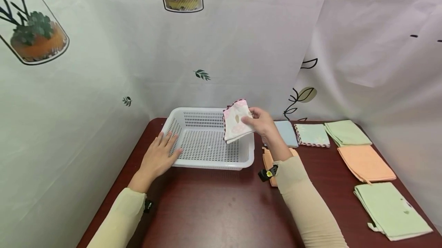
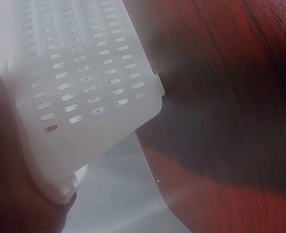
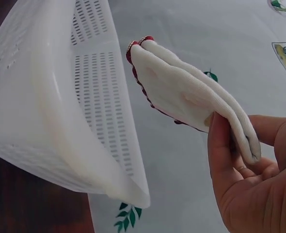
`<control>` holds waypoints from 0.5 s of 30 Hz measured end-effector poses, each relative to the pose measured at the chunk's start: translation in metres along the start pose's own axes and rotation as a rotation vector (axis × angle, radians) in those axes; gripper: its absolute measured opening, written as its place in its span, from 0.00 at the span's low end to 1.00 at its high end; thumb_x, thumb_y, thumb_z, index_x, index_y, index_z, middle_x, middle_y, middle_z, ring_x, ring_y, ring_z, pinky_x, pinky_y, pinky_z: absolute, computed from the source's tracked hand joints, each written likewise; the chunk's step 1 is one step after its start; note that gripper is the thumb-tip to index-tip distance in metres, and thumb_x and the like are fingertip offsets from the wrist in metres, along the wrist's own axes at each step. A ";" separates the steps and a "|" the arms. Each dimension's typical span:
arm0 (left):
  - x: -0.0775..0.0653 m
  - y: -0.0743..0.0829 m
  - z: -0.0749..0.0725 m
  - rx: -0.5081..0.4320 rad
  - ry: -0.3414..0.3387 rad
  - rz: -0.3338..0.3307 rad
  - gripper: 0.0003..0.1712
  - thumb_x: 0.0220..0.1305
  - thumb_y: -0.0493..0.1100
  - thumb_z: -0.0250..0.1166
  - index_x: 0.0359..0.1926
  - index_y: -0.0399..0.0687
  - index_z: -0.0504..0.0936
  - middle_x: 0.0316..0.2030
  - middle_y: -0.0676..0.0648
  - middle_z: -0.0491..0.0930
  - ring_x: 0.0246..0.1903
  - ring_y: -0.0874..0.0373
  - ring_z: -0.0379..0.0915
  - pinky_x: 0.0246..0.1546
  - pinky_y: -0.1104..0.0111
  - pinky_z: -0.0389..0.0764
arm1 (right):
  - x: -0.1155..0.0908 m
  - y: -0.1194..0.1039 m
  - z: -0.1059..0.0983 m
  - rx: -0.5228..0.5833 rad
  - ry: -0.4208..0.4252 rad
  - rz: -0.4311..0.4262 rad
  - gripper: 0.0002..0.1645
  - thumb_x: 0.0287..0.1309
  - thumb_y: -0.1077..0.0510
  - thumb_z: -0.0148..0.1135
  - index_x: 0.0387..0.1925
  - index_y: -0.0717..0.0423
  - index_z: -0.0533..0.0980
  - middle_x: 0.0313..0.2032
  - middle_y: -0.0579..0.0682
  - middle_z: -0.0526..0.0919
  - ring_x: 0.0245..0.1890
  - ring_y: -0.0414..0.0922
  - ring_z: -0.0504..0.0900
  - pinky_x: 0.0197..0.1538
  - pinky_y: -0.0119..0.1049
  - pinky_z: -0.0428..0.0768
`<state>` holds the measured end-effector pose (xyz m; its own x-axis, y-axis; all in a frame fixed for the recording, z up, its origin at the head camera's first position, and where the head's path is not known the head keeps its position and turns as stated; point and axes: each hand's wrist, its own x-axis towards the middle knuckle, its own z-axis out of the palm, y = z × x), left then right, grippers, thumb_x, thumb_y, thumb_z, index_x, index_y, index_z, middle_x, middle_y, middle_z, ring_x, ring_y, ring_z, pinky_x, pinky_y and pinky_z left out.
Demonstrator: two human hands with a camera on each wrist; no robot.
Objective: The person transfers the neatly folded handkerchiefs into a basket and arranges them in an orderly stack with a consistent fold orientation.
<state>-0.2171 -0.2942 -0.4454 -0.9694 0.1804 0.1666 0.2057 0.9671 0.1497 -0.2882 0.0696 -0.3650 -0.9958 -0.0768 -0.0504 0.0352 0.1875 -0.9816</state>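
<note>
A folded white cloth [image 1: 236, 121] with pink patches and a dark red-and-white trimmed edge is pinched between the thumb and fingers of my right hand [image 1: 263, 122]. It hangs over the right part of a white plastic basket [image 1: 213, 162]. In the right wrist view the folded cloth [image 3: 182, 87] stands apart from the basket [image 3: 60, 97], its layers visible from the side. My left hand [image 1: 158, 156] rests on the basket's left rim with its fingers straight. The left wrist view shows the slotted basket wall [image 2: 85, 73], with part of the hand dark at the left.
Right of the basket lie folded cloths: a blue one [image 1: 286, 133], a mint one with checked edging [image 1: 312, 134], green ones [image 1: 347, 132] and orange ones [image 1: 366, 162]. They lie on a dark red wooden table [image 1: 214, 206]. A printed white curtain [image 1: 241, 48] hangs behind.
</note>
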 end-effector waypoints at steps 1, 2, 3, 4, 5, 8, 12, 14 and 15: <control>0.000 0.000 0.000 0.001 0.002 0.000 0.41 0.74 0.63 0.50 0.78 0.43 0.60 0.78 0.37 0.54 0.77 0.33 0.40 0.76 0.43 0.47 | 0.000 0.000 0.002 0.004 -0.001 0.005 0.25 0.64 0.63 0.66 0.62 0.62 0.74 0.47 0.59 0.81 0.33 0.41 0.81 0.36 0.30 0.83; 0.000 0.000 0.000 0.001 0.003 -0.001 0.41 0.74 0.63 0.50 0.78 0.43 0.60 0.78 0.37 0.54 0.77 0.34 0.40 0.76 0.43 0.47 | 0.001 0.001 0.003 0.005 -0.001 0.008 0.25 0.64 0.63 0.66 0.62 0.61 0.74 0.48 0.59 0.81 0.33 0.41 0.82 0.36 0.30 0.83; 0.000 0.000 0.000 -0.001 0.006 -0.002 0.41 0.74 0.63 0.50 0.77 0.43 0.60 0.78 0.37 0.54 0.77 0.34 0.41 0.76 0.43 0.47 | 0.001 0.001 0.005 0.007 0.000 0.011 0.25 0.64 0.62 0.66 0.62 0.61 0.74 0.48 0.59 0.81 0.32 0.41 0.82 0.36 0.30 0.83; 0.000 0.000 0.000 -0.001 0.009 -0.001 0.41 0.74 0.62 0.50 0.77 0.43 0.60 0.77 0.37 0.54 0.77 0.33 0.41 0.76 0.43 0.47 | 0.001 0.001 0.006 0.008 0.000 0.014 0.25 0.65 0.62 0.66 0.62 0.60 0.74 0.47 0.59 0.81 0.32 0.41 0.82 0.35 0.30 0.83; -0.001 0.000 0.000 -0.002 0.013 0.001 0.41 0.74 0.62 0.50 0.77 0.43 0.60 0.77 0.36 0.54 0.77 0.33 0.41 0.75 0.42 0.48 | 0.002 0.002 0.008 0.009 0.000 0.017 0.25 0.65 0.62 0.66 0.62 0.60 0.75 0.47 0.59 0.81 0.32 0.41 0.82 0.35 0.30 0.82; -0.001 0.000 0.000 -0.004 0.019 0.001 0.41 0.74 0.62 0.51 0.77 0.43 0.61 0.77 0.36 0.55 0.77 0.33 0.41 0.75 0.42 0.48 | 0.004 0.003 0.012 0.013 0.003 0.021 0.25 0.65 0.62 0.66 0.62 0.60 0.75 0.46 0.58 0.81 0.31 0.41 0.82 0.34 0.30 0.82; -0.001 -0.001 0.001 -0.004 0.011 -0.005 0.41 0.74 0.62 0.50 0.77 0.43 0.60 0.77 0.37 0.55 0.77 0.34 0.41 0.76 0.43 0.47 | 0.006 0.004 0.017 0.008 0.002 0.029 0.27 0.64 0.61 0.67 0.64 0.59 0.73 0.46 0.58 0.81 0.31 0.41 0.82 0.34 0.30 0.82; -0.001 -0.002 0.001 -0.005 0.005 -0.008 0.41 0.74 0.62 0.50 0.77 0.44 0.60 0.78 0.37 0.54 0.78 0.35 0.40 0.76 0.43 0.47 | 0.007 0.003 0.019 0.001 0.002 0.040 0.28 0.65 0.60 0.67 0.65 0.58 0.73 0.48 0.59 0.81 0.32 0.41 0.82 0.34 0.30 0.82; -0.001 -0.001 0.001 -0.004 0.006 -0.006 0.41 0.74 0.62 0.50 0.77 0.44 0.60 0.77 0.37 0.54 0.78 0.34 0.40 0.76 0.43 0.47 | 0.007 0.003 0.020 0.002 0.003 0.047 0.28 0.65 0.60 0.67 0.65 0.58 0.73 0.49 0.59 0.81 0.33 0.42 0.82 0.34 0.30 0.83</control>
<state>-0.2170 -0.2956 -0.4463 -0.9698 0.1736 0.1711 0.2005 0.9674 0.1548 -0.2935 0.0504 -0.3721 -0.9932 -0.0650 -0.0964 0.0826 0.1888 -0.9785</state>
